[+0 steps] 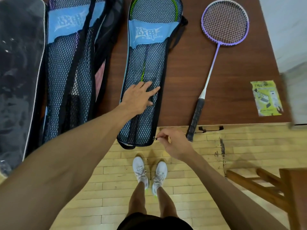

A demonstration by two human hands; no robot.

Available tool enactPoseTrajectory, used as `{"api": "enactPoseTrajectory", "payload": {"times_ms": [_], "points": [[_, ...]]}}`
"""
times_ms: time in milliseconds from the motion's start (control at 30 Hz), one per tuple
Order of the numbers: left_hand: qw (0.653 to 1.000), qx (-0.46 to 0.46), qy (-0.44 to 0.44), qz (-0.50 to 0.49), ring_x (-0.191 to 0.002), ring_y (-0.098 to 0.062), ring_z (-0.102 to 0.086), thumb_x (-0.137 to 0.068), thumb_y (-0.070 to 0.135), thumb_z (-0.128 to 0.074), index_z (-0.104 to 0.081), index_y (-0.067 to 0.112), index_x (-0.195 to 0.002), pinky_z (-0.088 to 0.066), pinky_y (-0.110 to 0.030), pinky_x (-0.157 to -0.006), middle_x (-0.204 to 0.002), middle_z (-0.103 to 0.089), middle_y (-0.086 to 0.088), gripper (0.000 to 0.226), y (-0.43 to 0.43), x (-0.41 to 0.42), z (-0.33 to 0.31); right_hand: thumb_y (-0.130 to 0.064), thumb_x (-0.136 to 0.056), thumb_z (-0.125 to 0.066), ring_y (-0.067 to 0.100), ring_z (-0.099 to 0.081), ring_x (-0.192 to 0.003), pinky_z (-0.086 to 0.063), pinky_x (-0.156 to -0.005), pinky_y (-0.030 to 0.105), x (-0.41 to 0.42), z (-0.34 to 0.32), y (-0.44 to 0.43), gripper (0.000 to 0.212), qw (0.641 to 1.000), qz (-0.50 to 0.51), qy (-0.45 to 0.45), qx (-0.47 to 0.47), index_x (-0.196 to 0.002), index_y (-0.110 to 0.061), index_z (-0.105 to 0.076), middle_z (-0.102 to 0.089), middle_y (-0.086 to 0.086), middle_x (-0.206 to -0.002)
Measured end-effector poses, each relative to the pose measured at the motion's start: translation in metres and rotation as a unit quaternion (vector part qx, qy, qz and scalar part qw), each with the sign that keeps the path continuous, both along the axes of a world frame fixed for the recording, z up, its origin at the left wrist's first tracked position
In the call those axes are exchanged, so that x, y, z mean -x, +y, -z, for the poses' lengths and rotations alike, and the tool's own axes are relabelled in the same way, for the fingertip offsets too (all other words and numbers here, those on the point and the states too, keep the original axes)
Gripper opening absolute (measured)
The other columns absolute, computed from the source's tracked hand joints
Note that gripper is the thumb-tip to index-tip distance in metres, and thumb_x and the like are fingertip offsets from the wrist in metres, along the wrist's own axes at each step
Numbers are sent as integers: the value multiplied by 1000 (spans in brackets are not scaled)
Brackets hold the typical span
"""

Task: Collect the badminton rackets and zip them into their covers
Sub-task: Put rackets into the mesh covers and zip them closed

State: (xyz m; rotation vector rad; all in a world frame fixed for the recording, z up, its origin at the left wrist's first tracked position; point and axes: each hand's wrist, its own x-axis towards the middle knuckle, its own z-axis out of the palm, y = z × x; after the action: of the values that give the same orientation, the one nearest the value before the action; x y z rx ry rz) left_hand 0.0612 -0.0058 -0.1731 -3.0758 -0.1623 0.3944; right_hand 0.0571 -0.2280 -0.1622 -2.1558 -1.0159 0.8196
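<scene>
A black mesh racket cover (154, 10) with a light-blue logo band lies on the brown table (191, 80), its lower end hanging over the front edge. A green racket (144, 70) shows through the mesh inside it. My left hand (138, 97) presses flat on the cover's lower half, fingers spread. My right hand (172, 143) pinches the small zipper pull (155, 138) at the cover's lower right corner. A purple racket (214, 57) with a black grip lies bare on the table to the right, its handle end past the table edge.
Another mesh cover (69, 67) with a racket inside and a dark glossy bag (18, 72) lie at the left. A yellow-green leaflet (265, 98) sits near the table's right edge. A wooden stool (274, 188) stands on the floor at the lower right.
</scene>
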Motion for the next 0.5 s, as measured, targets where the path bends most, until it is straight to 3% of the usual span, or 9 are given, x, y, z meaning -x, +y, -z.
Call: {"api": "enactPoseTrajectory", "payload": {"times_ms": [67,200,333,400,500], "points": [[1000,2,1,-4,-137,-27,-28,-96,43,-46,-9,32,-151,-35,-42,-104,-156,-18,-6,68,0,1,2,-12,-85,-65,-1,-50,-65,-38,-65,8,3,-6,1,8,1000,7,2,-6,-86,-11,-72,-62,-12,-77],[997,79,-3,-23,-142,-27,-23,-97,35,-48,-21,26,-150,-27,-44,-111,-157,-21,-6,60,-5,9,-2,-15,-86,-64,5,-58,-71,-47,-70,19,3,-8,1,12,999,19,2,26,-89,-12,-75,-71,-4,-81],[983,168,-60,47,-144,-17,-23,-97,23,-50,-43,29,-140,-11,-42,-120,-156,-28,3,45,-10,54,-12,-17,-86,-65,2,-57,-69,-41,-64,8,-4,-9,1,12,997,37,25,62,-88,-14,-76,-70,-5,-78],[976,201,-17,88,-146,-17,-19,-98,29,-47,-38,34,-142,-13,-42,-119,-157,-22,6,46,-19,77,-15,-18,-85,-66,1,-56,-67,-41,-64,7,-3,-10,0,12,997,41,27,60,-87,-14,-77,-71,-4,-78],[987,121,56,91,-147,-14,-11,-98,46,-37,-24,44,-145,-5,-39,-119,-159,-14,10,50,-30,87,-12,-19,-84,-68,4,-58,-68,-44,-68,15,2,-9,-4,11,997,39,30,64,-84,-13,-77,-70,-3,-75]]}}
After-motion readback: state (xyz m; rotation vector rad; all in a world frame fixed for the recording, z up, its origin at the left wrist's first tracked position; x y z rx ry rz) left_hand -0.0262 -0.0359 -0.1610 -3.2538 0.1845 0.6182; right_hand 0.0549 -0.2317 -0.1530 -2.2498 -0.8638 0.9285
